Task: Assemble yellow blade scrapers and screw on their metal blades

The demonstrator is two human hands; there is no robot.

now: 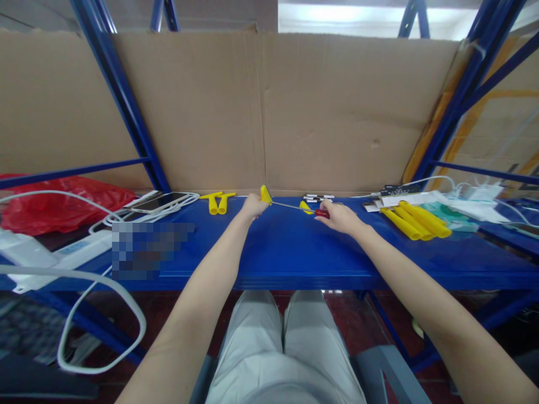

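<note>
Over the blue table (311,252), my left hand (253,206) is closed on a yellow piece (265,194) that sticks up past the fingers. My right hand (337,215) grips the red handle of a screwdriver (322,214). Its long metal shaft points left, and the tip meets or nearly meets the yellow piece; contact is too small to tell. Another small yellow piece (305,207) lies behind the shaft, close to my right hand.
Two yellow T-shaped parts (218,203) stand at the back left. Several yellow tubes (415,220) lie at the right. White cables and a power strip (84,249), a red plastic bag (67,202) and a phone (162,202) are at the left. Cardboard (337,112) closes off the back.
</note>
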